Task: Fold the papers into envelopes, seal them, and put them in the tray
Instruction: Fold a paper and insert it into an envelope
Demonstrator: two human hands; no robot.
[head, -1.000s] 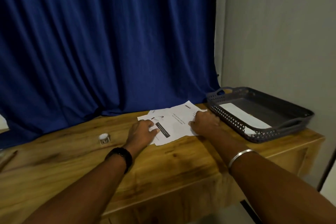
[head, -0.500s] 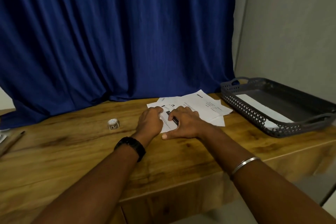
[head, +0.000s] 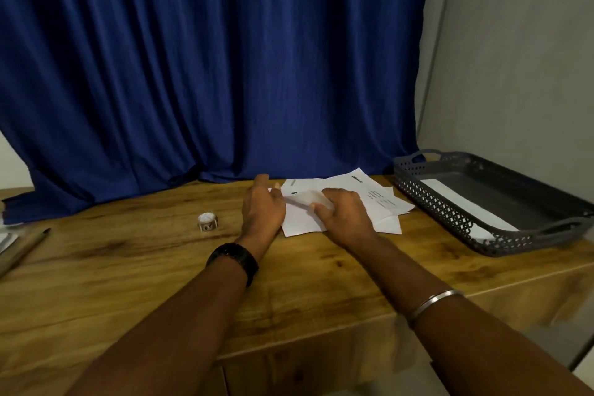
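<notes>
A loose pile of white printed papers (head: pixel 373 194) lies on the wooden table (head: pixel 160 267) near its back edge. My right hand (head: pixel 345 214) pinches the near part of the top sheet (head: pixel 300 222) and lifts it, its blank underside showing. My left hand (head: pixel 262 207) is at the sheet's left edge, fingers fairly straight, touching or just off the paper. A dark grey perforated tray (head: pixel 450 215) stands at the right end of the table with a white envelope (head: pixel 463 202) inside. A small roll of seal stickers (head: pixel 207 222) sits left of my left hand.
A blue curtain (head: pixel 209 67) hangs behind the table. A grey wall is on the right. A pencil-like stick (head: pixel 24 251) and some paper lie at the table's far left edge. The table's front edge runs below my forearms.
The view has shifted. My right hand went from lying flat on the papers to pinching and lifting the near part of the top sheet. My left hand slid to the sheet's left edge.
</notes>
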